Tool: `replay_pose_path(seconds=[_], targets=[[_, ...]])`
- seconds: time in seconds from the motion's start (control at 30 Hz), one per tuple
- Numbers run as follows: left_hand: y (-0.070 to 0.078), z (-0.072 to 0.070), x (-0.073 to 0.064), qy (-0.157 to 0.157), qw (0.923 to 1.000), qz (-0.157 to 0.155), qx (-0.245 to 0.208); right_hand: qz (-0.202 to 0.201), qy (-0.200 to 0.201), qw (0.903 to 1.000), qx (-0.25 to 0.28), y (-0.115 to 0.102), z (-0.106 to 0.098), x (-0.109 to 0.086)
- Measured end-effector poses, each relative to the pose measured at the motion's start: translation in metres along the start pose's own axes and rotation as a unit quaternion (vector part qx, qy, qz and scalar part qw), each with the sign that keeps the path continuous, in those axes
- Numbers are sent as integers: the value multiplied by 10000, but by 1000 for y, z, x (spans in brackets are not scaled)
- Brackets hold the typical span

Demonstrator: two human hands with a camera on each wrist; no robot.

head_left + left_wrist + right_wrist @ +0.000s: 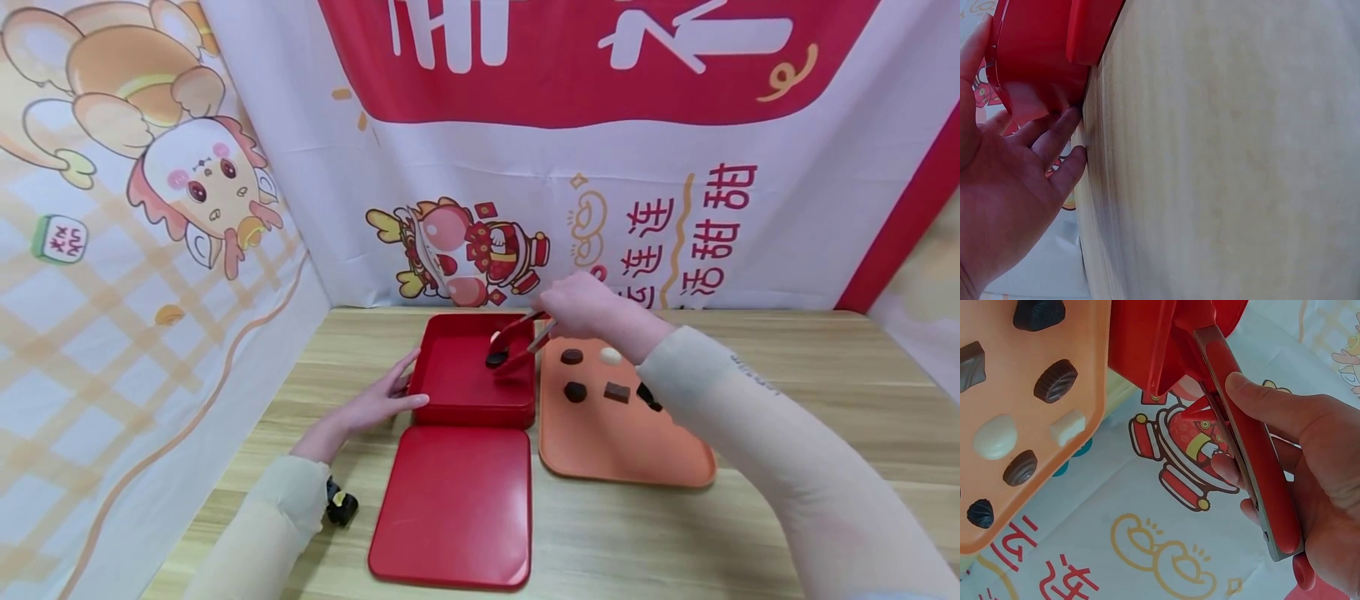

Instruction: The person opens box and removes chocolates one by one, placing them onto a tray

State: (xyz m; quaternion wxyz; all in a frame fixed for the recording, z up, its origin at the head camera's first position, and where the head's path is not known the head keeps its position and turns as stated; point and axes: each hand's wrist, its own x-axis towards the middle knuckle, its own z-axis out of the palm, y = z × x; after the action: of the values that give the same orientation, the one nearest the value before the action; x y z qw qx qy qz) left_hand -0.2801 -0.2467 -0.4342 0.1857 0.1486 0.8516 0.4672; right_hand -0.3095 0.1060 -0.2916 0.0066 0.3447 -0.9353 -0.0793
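My left hand (378, 404) rests against the left side of a square red box (474, 414); the thumb lies by the front rim and the fingers touch the outer wall. In my right hand (581, 307) are red-and-metal tongs (1254, 453), gripped along the handles. Their red tips reach down inside the box, around a dark chocolate (497, 359). Whether it touches the box floor, I cannot tell. Just behind it shows a small white piece (495, 337), partly hidden by the tongs.
Right of the box, an orange tray (630, 454) bears several chocolates, among them a brown rectangular one (617, 392) and a white one (995, 437). A red lid (453, 508) lies flat before the box. Printed cloth hangs behind and at left.
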Motion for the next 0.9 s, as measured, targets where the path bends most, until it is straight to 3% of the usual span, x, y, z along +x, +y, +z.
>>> replay_pose_path(seconds=[0.57, 0.77, 0.9], targets=[[-1, 3, 1, -18, 9999, -110, -132, -85, -146, 9998, 107, 1, 6, 0], [2, 4, 6, 26, 9999, 80, -139, 37, -250, 9997, -47, 6, 4, 4], [0, 1, 2, 39, 9999, 5, -142, -14, -288, 9995, 126, 4, 7, 7]])
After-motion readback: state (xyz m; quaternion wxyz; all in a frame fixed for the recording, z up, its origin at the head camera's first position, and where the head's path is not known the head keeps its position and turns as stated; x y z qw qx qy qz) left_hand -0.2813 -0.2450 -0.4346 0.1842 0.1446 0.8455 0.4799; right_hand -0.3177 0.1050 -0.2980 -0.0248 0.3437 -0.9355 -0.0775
